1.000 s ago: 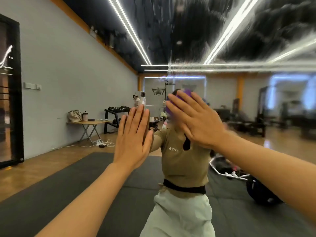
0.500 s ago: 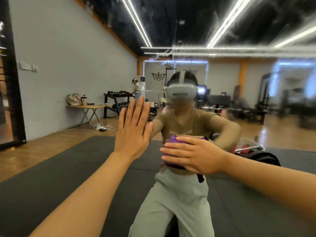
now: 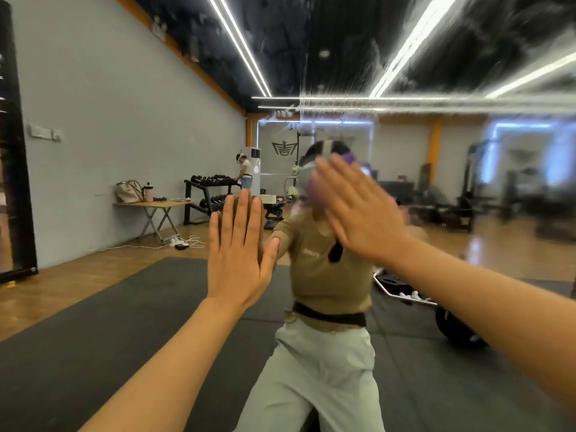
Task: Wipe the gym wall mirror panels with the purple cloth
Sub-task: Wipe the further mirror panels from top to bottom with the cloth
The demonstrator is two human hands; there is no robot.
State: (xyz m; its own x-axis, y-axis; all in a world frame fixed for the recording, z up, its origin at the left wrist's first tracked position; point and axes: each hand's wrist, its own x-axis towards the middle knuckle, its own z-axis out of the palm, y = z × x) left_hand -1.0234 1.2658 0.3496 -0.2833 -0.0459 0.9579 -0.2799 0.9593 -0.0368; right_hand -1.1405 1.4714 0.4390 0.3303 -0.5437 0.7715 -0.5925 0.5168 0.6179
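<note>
The wall mirror point(image 3: 452, 73) fills the view and shows streaks and smears across its upper right part. My left hand point(image 3: 238, 251) lies flat against the glass, fingers straight and pointing up. My right hand point(image 3: 358, 207) presses the purple cloth point(image 3: 350, 158) against the mirror at head height, fingers straight and blurred by motion. Only a small edge of the cloth shows past my fingertips. The vertical seam between mirror panels point(image 3: 304, 73) runs just above my right hand.
The mirror reflects me, a black floor mat point(image 3: 109, 322), a folding table with bags point(image 3: 156, 205), a dumbbell rack point(image 3: 212, 194) with a second person beside it, and gym machines on the right. A black-framed door point(image 3: 15, 151) stands at far left.
My right hand with the cloth swept down to waist height and has come back up to head height. My left hand has stayed flat on the glass.
</note>
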